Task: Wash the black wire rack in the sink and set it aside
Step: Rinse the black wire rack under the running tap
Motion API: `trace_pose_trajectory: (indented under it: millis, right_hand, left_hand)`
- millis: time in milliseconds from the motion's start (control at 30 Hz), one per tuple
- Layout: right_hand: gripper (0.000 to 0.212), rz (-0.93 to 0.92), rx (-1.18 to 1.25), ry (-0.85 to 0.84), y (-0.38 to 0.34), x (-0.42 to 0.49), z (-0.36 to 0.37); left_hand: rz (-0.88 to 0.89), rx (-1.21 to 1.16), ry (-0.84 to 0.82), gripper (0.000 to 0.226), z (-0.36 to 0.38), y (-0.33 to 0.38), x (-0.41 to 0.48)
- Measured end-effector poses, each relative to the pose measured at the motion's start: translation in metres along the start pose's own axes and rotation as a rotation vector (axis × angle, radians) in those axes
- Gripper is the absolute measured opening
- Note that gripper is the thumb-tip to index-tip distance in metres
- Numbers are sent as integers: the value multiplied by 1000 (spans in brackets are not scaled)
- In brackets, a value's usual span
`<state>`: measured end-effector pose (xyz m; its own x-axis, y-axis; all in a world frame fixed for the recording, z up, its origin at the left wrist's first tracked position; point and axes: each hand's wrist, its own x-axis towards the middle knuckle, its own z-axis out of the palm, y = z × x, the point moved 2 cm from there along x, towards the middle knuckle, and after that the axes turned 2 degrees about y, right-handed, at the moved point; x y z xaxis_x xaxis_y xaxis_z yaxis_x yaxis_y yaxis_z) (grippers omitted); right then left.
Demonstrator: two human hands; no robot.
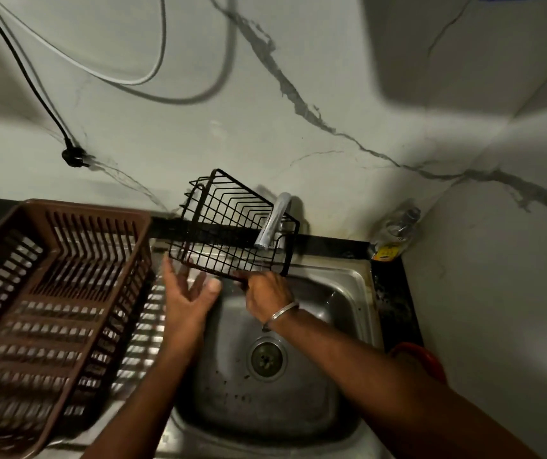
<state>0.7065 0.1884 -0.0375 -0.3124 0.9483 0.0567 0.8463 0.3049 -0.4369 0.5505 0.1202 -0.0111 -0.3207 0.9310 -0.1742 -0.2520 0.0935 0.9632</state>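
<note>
The black wire rack is held up over the far edge of the steel sink, tipped against the wall, with its right end under the tap. Its near rail is gripped by the right hand, fingers curled round the wire. The left hand is held wide, fingers spread and holding nothing, its fingertips at the rack's near-left corner. Whether they touch the wire cannot be told. The rack's long axis runs roughly left to right along the far rim, the right end sitting slightly nearer. Its tall back panel rises at the far left, and the open side seems turned up and toward the near side, since the spout shows in front of the wires. A thin stream appears to fall from the spout. The rinsing step is probably served best if the rack is kept low over the basin, turned slowly so that each wire face passes under the water, and steadied at the left corner by the free hand — the one-handed hold on a single rail looks likely to twist. The brown plastic dish drainer stands just left of the sink — a likely place for setting the rack aside.
</note>
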Motion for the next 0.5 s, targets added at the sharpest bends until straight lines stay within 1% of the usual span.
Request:
trace_pose_trajectory:
  millis: [33,67,100,167,200,267,300,333,367,433,500]
  right_hand:
    - [43,0,-5,18,-7,-1,1]
    - [39,5,-1,8,-14,-2,1]
    - [33,1,-7,-25,-19,-3,1]
    - [28,-23,-52,-131,-25,-4,4]
    - [33,-68,-20,-181,-21,-5,5]
    - [62,-221,-18,-270,2,-5,8]
    - [75,-318,-111,-300,16,-3,6]
    - [80,-400,-217,-294,26,0,3]
    - [79,-448,-308,-256,32,3,-1]
    - [76,-476,-441,-221,34,7,-6]
    - [77,-564,-562,-260,38,10,-5]
  left_hand:
    - [-20,11,-24,118,12,-4,-2]
    - [-32,17,-33,112,21,-8,-2]
    - [-49,1,-17,101,28,-11,2]
    - [-87,-83,80,73,29,-15,16]
    - [-97,-118,111,65,26,-14,22]
    - [-95,-132,135,63,20,-10,29]
    - [-92,-123,124,63,19,-10,30]
    - [-93,-117,109,62,20,-10,31]
    - [-101,-126,98,61,22,-11,32]
    - [-107,-133,106,56,27,-9,34]
    - [-95,-78,104,54,26,-7,35]
